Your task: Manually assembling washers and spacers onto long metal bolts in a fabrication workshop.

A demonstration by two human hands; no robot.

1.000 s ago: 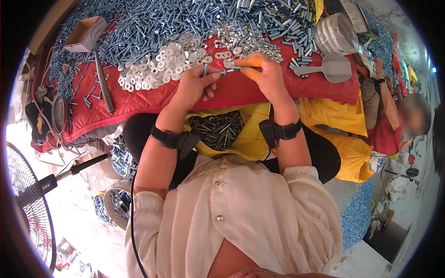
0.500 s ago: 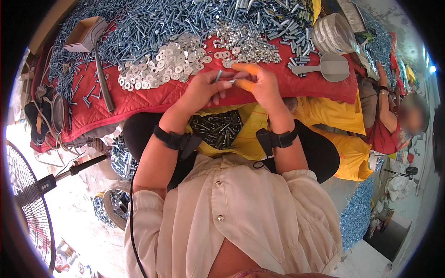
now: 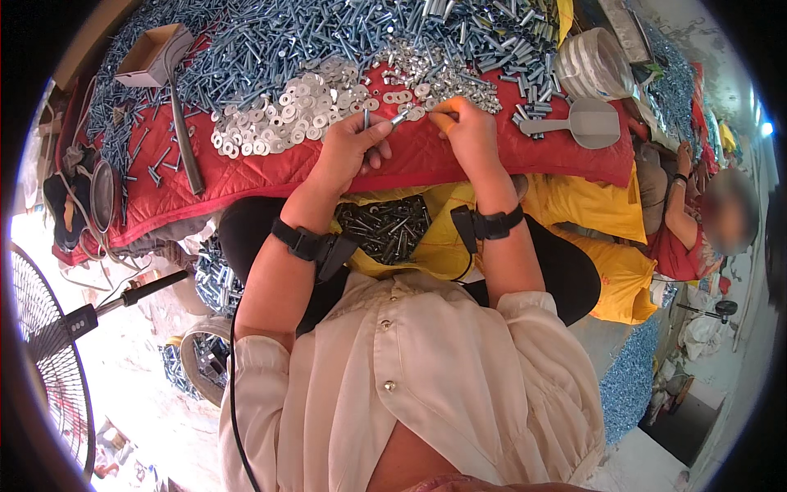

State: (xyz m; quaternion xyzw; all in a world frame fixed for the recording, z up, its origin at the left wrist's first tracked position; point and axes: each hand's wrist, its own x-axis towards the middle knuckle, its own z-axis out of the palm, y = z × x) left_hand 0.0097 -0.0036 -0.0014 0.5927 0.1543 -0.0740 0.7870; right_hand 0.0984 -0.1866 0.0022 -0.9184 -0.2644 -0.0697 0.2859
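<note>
Above the front edge of the red quilted cloth (image 3: 279,174), my left hand (image 3: 359,146) pinches a bolt (image 3: 399,119) between thumb and fingers, its silvery end pointing right. A second thin bolt shaft seems to stick up from the same fingers. My right hand (image 3: 470,135), with orange covers on its fingertips, is just to the right and apart from the bolt. Its thumb and fingers are pressed together; whatever is between them is hidden. Flat washers (image 3: 270,123) lie left of my left hand, and small silvery nuts (image 3: 443,80) lie beyond both hands.
Loose bolts (image 3: 303,33) cover the far cloth. A grey scoop (image 3: 594,123) lies right, a metal ladle (image 3: 182,139) and small box (image 3: 153,56) left. Between my knees is a yellow bag (image 3: 443,238) of finished-looking bolts. A fan (image 3: 49,344) stands left; another person (image 3: 680,213) sits right.
My hands have drawn apart. The left moved slightly left with the bolt, whose silvery end now shows; the right moved a little right and closed its fingertips.
</note>
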